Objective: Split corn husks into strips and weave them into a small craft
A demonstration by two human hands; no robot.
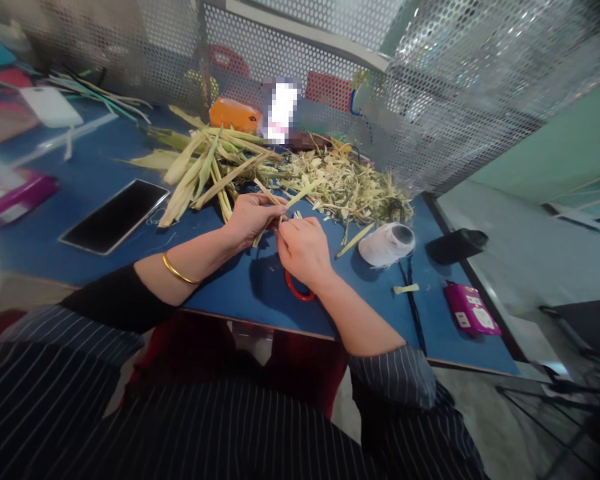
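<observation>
My left hand (254, 217) is closed, pinching narrow strips of dried corn husk (303, 193) over the blue table. Close against it, my right hand (305, 250) is curled, its fingertips meeting the same strips; they are partly hidden. Below my right hand a red loop handle (300, 288) shows, like that of scissors; the rest is covered, and I cannot tell whether the hand touches it. Beyond both hands lie long corn husks (195, 160) and a heap of shredded husk pieces (345, 183). A white thread spool (384, 247) lies to the right.
On the left lie a dark phone (115, 217) and a blurred purple pack (20, 200). At the right are a black cylinder (457, 245), a black cord (416, 313) and a purple packet (473, 310). An orange pack (235, 115) and a perforated metal screen (290, 47) stand behind.
</observation>
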